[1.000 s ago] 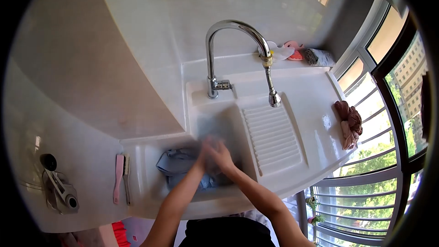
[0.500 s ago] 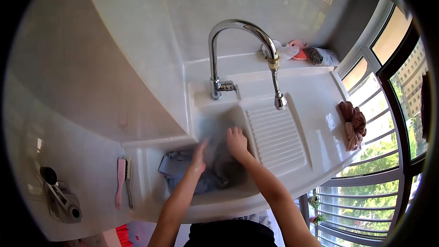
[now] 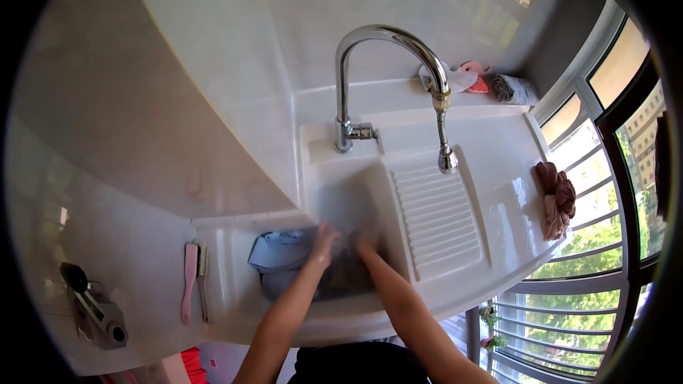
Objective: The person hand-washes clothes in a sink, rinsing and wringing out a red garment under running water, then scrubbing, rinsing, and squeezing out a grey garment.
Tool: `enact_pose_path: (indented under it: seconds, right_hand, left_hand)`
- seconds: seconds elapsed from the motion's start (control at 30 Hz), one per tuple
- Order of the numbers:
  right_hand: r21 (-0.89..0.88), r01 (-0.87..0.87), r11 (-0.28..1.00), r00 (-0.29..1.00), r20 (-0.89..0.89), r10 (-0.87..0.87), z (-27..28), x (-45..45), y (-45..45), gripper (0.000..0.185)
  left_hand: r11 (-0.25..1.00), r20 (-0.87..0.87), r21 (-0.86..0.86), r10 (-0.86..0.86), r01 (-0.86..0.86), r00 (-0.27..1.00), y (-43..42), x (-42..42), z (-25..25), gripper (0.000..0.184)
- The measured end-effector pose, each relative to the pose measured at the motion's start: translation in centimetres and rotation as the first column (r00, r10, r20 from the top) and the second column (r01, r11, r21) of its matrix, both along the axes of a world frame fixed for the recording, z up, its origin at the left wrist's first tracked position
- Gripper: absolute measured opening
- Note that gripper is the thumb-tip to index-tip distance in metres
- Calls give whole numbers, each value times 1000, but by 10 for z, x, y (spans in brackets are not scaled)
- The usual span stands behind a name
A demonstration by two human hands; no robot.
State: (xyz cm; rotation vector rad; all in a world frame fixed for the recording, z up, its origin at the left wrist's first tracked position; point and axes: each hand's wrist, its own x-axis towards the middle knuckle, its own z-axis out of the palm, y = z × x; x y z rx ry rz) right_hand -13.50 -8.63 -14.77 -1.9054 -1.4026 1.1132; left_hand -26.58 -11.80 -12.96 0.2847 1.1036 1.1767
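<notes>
Both my hands are in the white sink basin, over murky water. My left hand [image 3: 325,244] is beside a blue-grey cloth [image 3: 279,251] bunched at the basin's left side; its fingers are spread apart. To the right, my right hand [image 3: 364,243] reaches into the water, its fingers smeared by motion and partly hidden. Darker cloth [image 3: 348,274] shows dimly under the water between and below my hands. The chrome faucet [image 3: 343,99] arches over the ribbed washboard [image 3: 437,220], and no water flows from its spout.
A pink brush [image 3: 189,281] and a bristled brush [image 3: 203,281] lie left of the basin. Farther left is a grey device [image 3: 107,321]. Brown cloths [image 3: 557,199] rest on the right edge. A rolled grey cloth [image 3: 515,90] lies on the back ledge.
My right hand has moved down and deeper into the water. My left hand has shifted slightly right. The whole view has moved a little, placing the faucet farther right.
</notes>
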Motion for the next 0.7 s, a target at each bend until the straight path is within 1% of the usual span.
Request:
enact_pose_path:
  seconds: [0.03,0.07,0.1,0.13,0.17,0.2,0.23,0.27,0.3,0.33,0.37,0.4,0.47,0.5,0.53,0.57,0.6,0.63,0.67,0.7]
  right_hand:
    - [141,11,990,998,-56,-3,-46,-2,7,39]
    - [275,18,961,994,-104,12,-91,-4,15,41]
    - [238,-92,967,934,-315,167,-4,11,9,43]
    - [212,-120,970,911,-365,193,66,7,-2,42]
    - [247,-96,964,939,-299,170,82,-1,-8,41]
    - [343,-83,936,927,-318,199,113,-6,-20,34]
    - [356,-190,915,948,-175,265,141,-13,-32,30]
    - [352,-296,888,944,-33,327,157,-19,-40,27]
    - [355,-295,887,944,-36,328,161,-23,-40,27]
    - [377,-316,871,949,125,290,165,-26,-35,26]
    - [393,-340,854,929,281,240,168,-28,-30,27]
    - [260,-348,901,890,393,231,180,-28,-20,23]
    - [422,-233,876,909,415,41,167,-22,0,23]
    - [424,-236,874,907,419,42,160,-15,6,23]
    - [437,-254,863,887,460,28,154,-6,11,23]
    - [444,-273,853,866,500,17,149,4,12,22]
    - [458,-421,783,770,637,41,148,15,13,19]
    - [359,-538,763,603,796,51,158,29,11,18]
    - [234,-630,740,405,913,56,168,37,7,19]
    - [227,-632,741,404,912,65,160,37,6,19]
  left_hand:
    - [993,-15,63,98,-97,995,5,10,-11,51]
    - [994,-11,66,86,-85,996,8,14,-6,51]
    - [997,-1,-12,72,-72,997,17,19,1,45]
    - [994,9,-96,58,-57,998,22,24,13,41]
    - [979,266,-204,43,12,963,20,24,60,39]
    - [986,398,126,-154,113,904,24,13,23,39]
    - [957,638,277,-247,82,730,30,16,-7,36]
    - [937,726,346,-297,43,620,31,16,-22,35]
    - [914,793,406,-356,7,494,33,16,-40,33]
    - [864,503,502,-334,45,797,36,19,-41,36]
    - [814,131,568,-234,121,963,37,20,-43,39]
    - [837,33,519,-225,176,974,30,16,-15,33]
    - [873,-157,398,-236,280,959,14,8,55,23]
    - [944,-73,188,-260,270,963,13,15,99,29]
    - [963,15,-34,-266,267,964,13,19,118,34]
    - [950,-166,31,-301,310,939,14,10,108,32]
    - [951,-161,27,-300,308,940,17,0,99,32]
    - [956,-108,108,-261,273,959,25,-10,96,34]
    - [956,-52,184,-224,230,973,31,-17,92,38]
    - [972,-53,177,-147,154,988,27,-21,111,48]
